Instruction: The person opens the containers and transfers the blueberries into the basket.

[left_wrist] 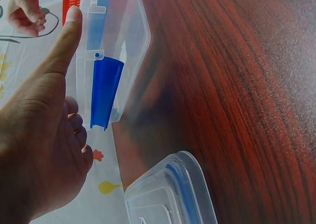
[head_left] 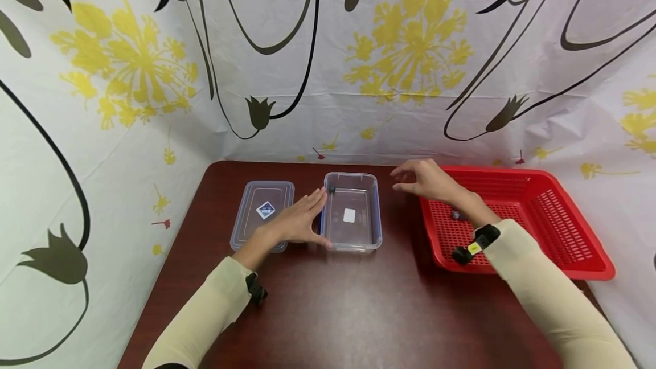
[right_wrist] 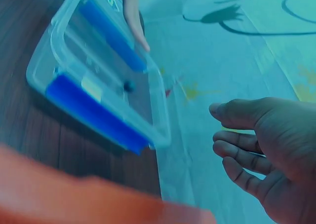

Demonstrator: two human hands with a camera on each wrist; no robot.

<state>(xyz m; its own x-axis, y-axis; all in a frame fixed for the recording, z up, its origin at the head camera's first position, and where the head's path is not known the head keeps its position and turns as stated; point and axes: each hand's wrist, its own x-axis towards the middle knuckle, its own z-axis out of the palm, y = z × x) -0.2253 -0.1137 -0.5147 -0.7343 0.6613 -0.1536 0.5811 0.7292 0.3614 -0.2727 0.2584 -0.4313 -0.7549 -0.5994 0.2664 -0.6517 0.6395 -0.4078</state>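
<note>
A clear plastic container (head_left: 353,226) with blue side clips stands open-topped on the table. One small dark round object (head_left: 331,189) lies in its far left corner; its kind is too small to tell. My left hand (head_left: 299,221) rests against the container's left side, fingers straight and thumb spread toward the near corner. To the right of the container, my right hand (head_left: 427,180) hovers by the basket's far left corner. Its fingers (right_wrist: 242,155) are loosely bent and nothing is between them. The container's clear lid (head_left: 256,201), with a blue diamond label, lies under and beside my left hand.
A red perforated basket (head_left: 556,215) stands on the right, partly beneath my right forearm. Inside it sits a small greyish object (head_left: 456,214). A flower-printed cloth (head_left: 348,124) rises behind the dark wooden table (head_left: 369,306).
</note>
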